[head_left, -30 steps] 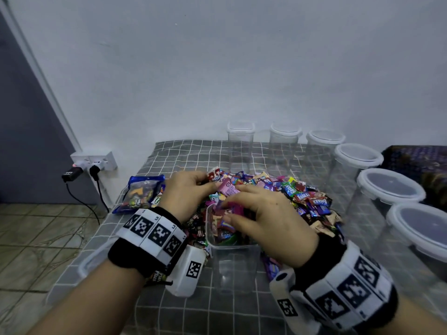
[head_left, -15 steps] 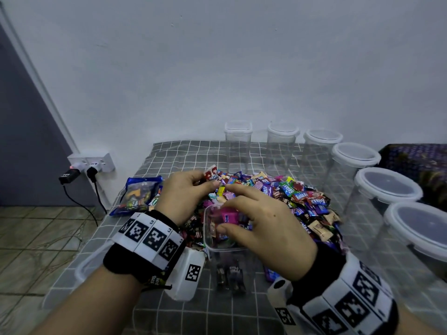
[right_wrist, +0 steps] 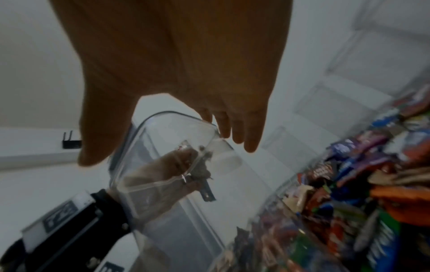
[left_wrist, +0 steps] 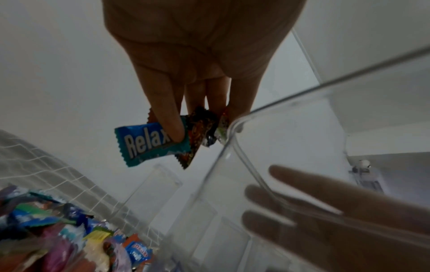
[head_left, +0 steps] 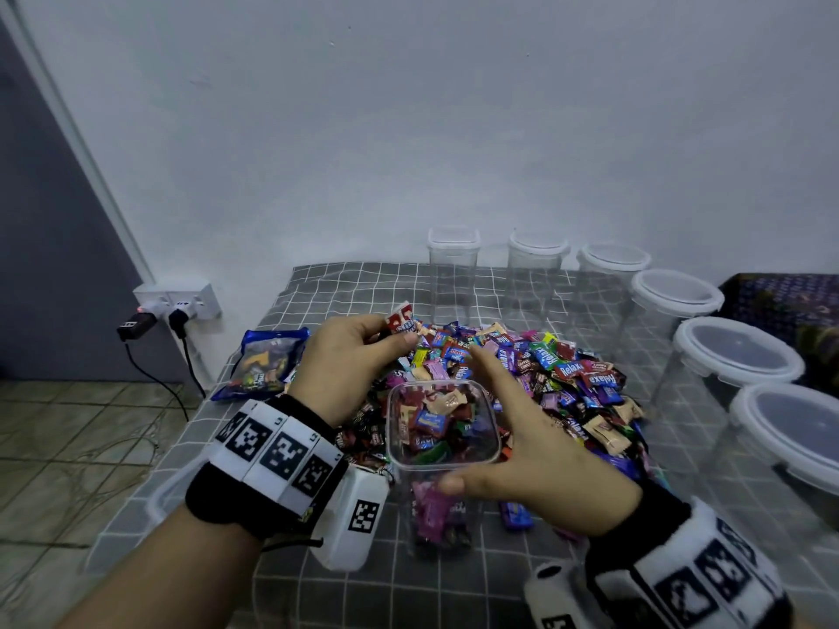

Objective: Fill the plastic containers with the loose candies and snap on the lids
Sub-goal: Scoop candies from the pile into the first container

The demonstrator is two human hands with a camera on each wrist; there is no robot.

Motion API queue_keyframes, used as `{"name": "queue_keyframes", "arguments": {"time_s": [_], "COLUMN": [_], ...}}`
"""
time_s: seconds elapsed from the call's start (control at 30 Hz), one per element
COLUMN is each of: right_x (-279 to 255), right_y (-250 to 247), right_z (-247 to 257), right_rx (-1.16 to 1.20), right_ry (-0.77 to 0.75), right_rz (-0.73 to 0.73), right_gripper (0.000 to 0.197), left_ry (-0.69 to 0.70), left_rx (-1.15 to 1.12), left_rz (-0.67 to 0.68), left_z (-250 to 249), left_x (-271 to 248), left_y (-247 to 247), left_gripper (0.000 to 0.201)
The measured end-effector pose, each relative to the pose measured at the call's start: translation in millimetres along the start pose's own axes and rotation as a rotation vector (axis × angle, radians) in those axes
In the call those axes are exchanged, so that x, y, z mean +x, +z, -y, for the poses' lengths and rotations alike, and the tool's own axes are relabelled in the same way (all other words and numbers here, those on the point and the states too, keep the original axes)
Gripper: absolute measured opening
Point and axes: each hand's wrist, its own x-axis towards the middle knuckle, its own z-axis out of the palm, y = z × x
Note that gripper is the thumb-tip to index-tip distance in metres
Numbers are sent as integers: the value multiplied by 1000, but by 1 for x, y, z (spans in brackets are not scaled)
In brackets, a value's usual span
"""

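An open square clear container (head_left: 442,515) stands in front of me, partly filled with wrapped candies. The big pile of loose candies (head_left: 549,374) lies just behind it on the checked cloth. My left hand (head_left: 399,333) is raised over the pile's left edge and pinches a few candies, among them a blue Relax one (left_wrist: 151,141), beside the container's rim (left_wrist: 244,117). My right hand (head_left: 481,419) is spread and holds nothing: its thumb is at the container's front wall and its straight fingers reach along the right side. The right wrist view shows the container (right_wrist: 177,184) between thumb and fingers.
Several clear containers with white lids (head_left: 735,347) line the back and right edges of the table. A blue candy bag (head_left: 268,360) lies at the left. A wall socket with plugs (head_left: 177,306) is beyond the table's left edge, over a tiled floor.
My right hand has let its pink candies fall into the container and spread open to the container's right. My left hand has lifted a few candies off the pile.
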Motion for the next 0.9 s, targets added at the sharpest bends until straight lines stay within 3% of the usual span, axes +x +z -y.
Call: {"name": "queue_keyframes", "arguments": {"time_s": [0.07, 0.13, 0.27, 0.4, 0.6, 0.77, 0.9], "right_x": [0, 2, 7, 14, 23, 33, 41], "right_y": [2, 5, 8, 6, 1, -5, -11], "right_z": [-8, -13, -17, -21, -21, -29, -33], "right_rx": [74, 45, -52, -50, -116, -121, -70], "right_ry": [64, 88, 80, 52, 48, 41, 26], "right_rz": [59, 70, -23, -102, -124, -129, -124], "right_gripper": [122, 117, 110, 108, 109, 108, 92], "left_ry": [19, 45, 85, 111, 122, 108, 139], "left_rx": [-28, -65, -134, -198, -189, -66, 171], "left_rz": [-3, 4, 32, 69, 127, 203, 241], "left_z": [-6, -15, -32, -42, -44, -42, -35], "left_x": [-2, -5, -12, -16, -14, -8, 0], "left_y": [0, 2, 5, 7, 16, 22, 26], "left_gripper": [9, 9, 6, 21, 10, 12, 14]}}
